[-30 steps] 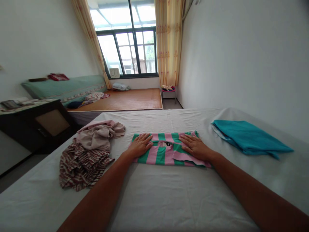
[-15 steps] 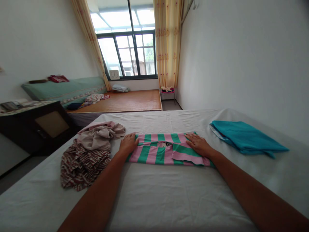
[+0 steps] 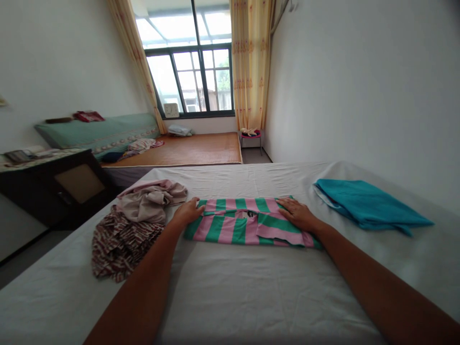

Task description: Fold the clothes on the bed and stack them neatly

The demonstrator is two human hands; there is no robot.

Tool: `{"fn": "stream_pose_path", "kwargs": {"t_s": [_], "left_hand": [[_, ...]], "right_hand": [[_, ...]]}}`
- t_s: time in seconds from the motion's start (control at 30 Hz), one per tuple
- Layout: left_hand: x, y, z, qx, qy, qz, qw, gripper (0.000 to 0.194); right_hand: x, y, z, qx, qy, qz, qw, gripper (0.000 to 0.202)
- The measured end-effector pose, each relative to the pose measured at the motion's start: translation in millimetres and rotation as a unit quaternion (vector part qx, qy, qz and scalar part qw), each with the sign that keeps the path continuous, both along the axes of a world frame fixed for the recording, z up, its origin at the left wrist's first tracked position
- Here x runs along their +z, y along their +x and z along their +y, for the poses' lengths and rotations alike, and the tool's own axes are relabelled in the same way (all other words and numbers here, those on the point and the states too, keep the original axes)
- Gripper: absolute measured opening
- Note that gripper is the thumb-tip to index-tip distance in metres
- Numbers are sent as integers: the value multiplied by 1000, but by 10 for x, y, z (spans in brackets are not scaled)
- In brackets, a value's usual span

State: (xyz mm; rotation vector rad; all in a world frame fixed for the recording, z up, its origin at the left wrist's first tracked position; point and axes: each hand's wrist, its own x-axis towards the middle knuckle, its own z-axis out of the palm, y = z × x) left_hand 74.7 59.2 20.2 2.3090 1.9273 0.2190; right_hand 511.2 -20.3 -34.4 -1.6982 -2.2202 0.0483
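Observation:
A pink-and-green striped shirt (image 3: 230, 230) lies folded into a wide strip on the white sheet, its collar opening and label near the middle. My left hand (image 3: 189, 211) is closed at the shirt's left end, thumb over the cloth; the other fingers are mostly hidden. Flat on the right part of the strip rests my right hand (image 3: 296, 213), its fingers stretched out and slightly spread.
Crumpled beige cloth (image 3: 147, 203) and a brown-and-white patterned garment (image 3: 124, 244) lie to the left. A folded turquoise cloth (image 3: 370, 203) is on the right. Beyond stand a dark cabinet (image 3: 46, 187) and a mat-covered bed (image 3: 201, 148).
My left hand has slid a little left, from lying on top of the shirt to its left end, where the fingers have closed. My right hand stays in place.

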Motion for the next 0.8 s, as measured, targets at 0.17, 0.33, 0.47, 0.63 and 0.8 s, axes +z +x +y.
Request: {"fn": "stream_pose_path", "kwargs": {"t_s": [0.17, 0.33, 0.47, 0.63, 0.8], "left_hand": [[11, 127, -99, -71, 34, -29, 996, 57], [-66, 157, -36, -129, 56, -71, 987, 44], [35, -21, 54, -93, 81, -60, 991, 43], [354, -314, 62, 14, 139, -24, 990, 44], [625, 78, -73, -73, 50, -98, 991, 50]], "right_hand": [[-10, -22, -3, 10, 5, 9, 1000, 51], [13, 91, 78, -43, 65, 83, 994, 48], [89, 315, 121, -108, 148, 150, 972, 47], [107, 467, 95, -152, 106, 197, 963, 43], [95, 406, 93, -147, 86, 209, 963, 33]]}}
